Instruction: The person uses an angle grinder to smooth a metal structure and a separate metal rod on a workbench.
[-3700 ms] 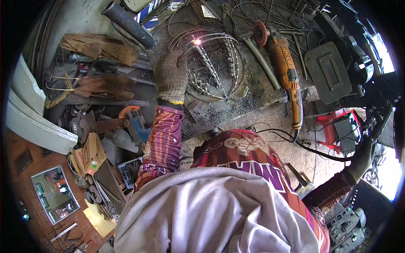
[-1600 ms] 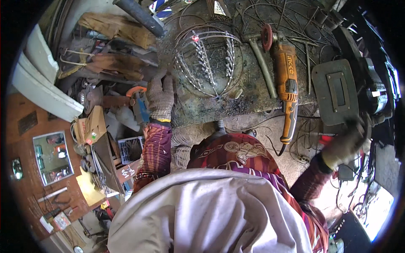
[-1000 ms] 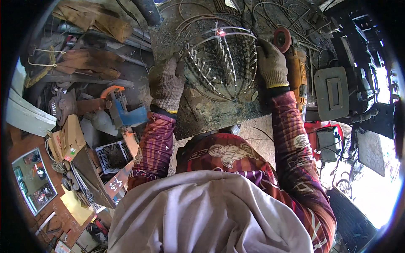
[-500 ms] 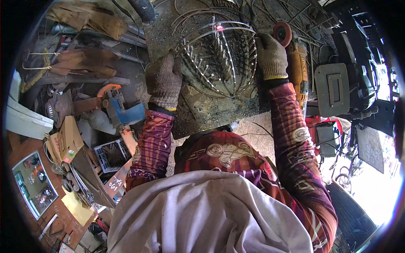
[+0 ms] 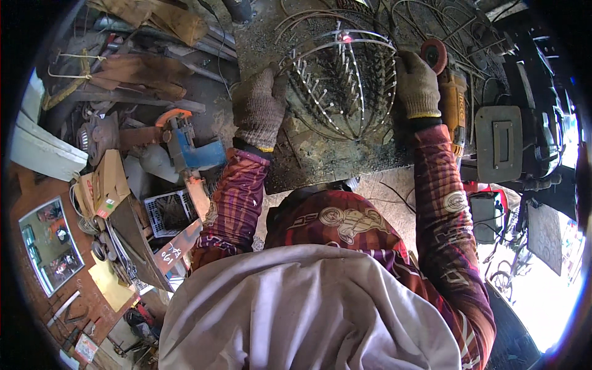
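A rounded metal rod frame (image 5: pixel 361 98) with short rod stubs along its curved ribs rests on the dark, grimy worktable (image 5: pixel 296 176). A small reddish-bright spot shows at its far end. My left hand (image 5: pixel 260 105), in a knitted work glove, is closed at the frame's left side. On the right side, my right hand (image 5: pixel 418 85), gloved alike, is closed at the rim. The fingertips of both hands are partly hidden. Just right of my right hand lies an orange angle grinder (image 5: pixel 454 105) with a reddish disc (image 5: pixel 434 55).
Bent rods (image 5: pixel 425 18) lie tangled at the table's far right. A welding mask (image 5: pixel 498 145) stands right of the grinder. To the left are a blue-and-orange cut-off tool (image 5: pixel 194 148), a plastic crate (image 5: pixel 168 213) and a cardboard box (image 5: pixel 110 185). A pipe (image 5: pixel 237 9) rises at the far left corner.
The whole view has shifted, so everything appears farther right and slightly lower. My hands keep their hold at the frame's two sides, with little visible movement against the table.
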A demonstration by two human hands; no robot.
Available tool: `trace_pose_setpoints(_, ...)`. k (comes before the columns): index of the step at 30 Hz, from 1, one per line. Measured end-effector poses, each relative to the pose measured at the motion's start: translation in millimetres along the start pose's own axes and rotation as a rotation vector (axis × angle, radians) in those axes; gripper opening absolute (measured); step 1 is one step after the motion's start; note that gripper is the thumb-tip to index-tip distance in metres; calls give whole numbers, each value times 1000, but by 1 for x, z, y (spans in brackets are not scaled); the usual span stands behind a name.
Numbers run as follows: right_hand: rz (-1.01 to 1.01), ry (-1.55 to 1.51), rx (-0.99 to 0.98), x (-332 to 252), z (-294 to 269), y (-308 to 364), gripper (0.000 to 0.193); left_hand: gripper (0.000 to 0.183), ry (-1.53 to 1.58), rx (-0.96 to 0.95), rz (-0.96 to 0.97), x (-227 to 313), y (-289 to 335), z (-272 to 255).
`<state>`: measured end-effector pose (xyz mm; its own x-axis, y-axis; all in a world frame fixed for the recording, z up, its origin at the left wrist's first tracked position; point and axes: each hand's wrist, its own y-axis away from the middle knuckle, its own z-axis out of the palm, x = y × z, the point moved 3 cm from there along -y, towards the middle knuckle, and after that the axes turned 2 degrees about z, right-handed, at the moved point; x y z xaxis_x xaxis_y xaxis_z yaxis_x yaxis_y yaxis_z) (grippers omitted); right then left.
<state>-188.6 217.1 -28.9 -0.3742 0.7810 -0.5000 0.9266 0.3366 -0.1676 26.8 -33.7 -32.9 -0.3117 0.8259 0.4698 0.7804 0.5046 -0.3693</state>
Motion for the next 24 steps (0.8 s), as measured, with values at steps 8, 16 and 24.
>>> trace_pose_setpoints(8,-78,-56,17,1,1,0,36,26,-11,39,108,-1,3,0)
trace_pose_setpoints(16,-75,-1,19,10,5,-2,37,21,-48,-39,42,1,1,1)
trace_pose_setpoints(24,-114,-54,18,15,-1,2,35,22,83,12,79,-4,0,-2)
